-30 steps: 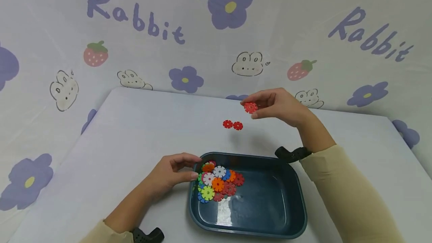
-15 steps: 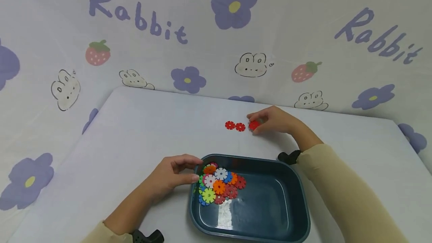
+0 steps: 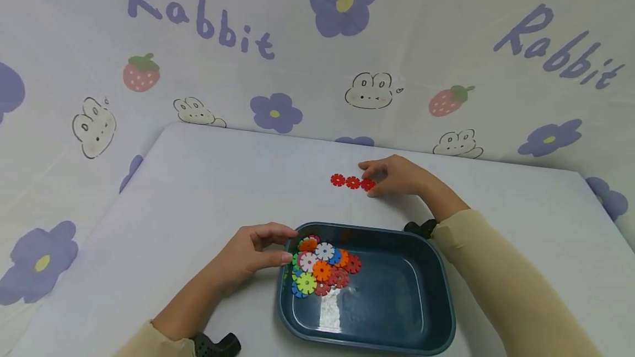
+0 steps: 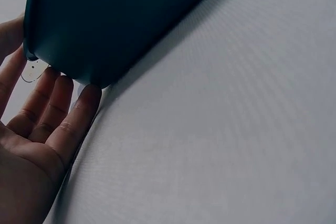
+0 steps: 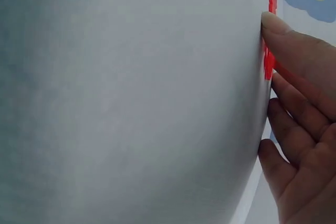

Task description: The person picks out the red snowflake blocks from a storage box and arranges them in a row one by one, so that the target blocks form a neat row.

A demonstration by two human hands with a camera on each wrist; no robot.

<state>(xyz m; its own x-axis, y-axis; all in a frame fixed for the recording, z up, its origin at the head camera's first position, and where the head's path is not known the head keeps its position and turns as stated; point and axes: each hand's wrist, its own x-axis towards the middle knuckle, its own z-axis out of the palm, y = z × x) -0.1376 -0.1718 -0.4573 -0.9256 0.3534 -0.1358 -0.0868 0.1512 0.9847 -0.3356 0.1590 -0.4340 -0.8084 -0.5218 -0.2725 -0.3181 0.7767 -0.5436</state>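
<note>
My right hand [image 3: 397,176] is at the far side of the white table, its thumb and fingers around a red notched plastic disc [image 3: 367,184]. Two more red discs [image 3: 345,181] lie flat to the left, forming a row with it. In the right wrist view the thumb [image 5: 281,30] presses at the edge of the red disc row [image 5: 269,64]. My left hand [image 3: 250,252] rests at the left corner of a dark blue-green tray [image 3: 367,228], thumb and index fingertip at its rim. In the left wrist view the other fingers [image 4: 76,119] touch the tray's outer wall [image 4: 100,30].
A pile of several coloured notched discs [image 3: 322,270], orange, white, green, blue and red, lies in the tray's left part. White table surface [image 3: 238,180] extends around the tray. Behind it hangs a printed curtain [image 3: 218,81] with rabbits and flowers.
The right hand has lowered its red disc onto the table and moved it left, up against the other two red discs. The left hand has stayed at the tray.
</note>
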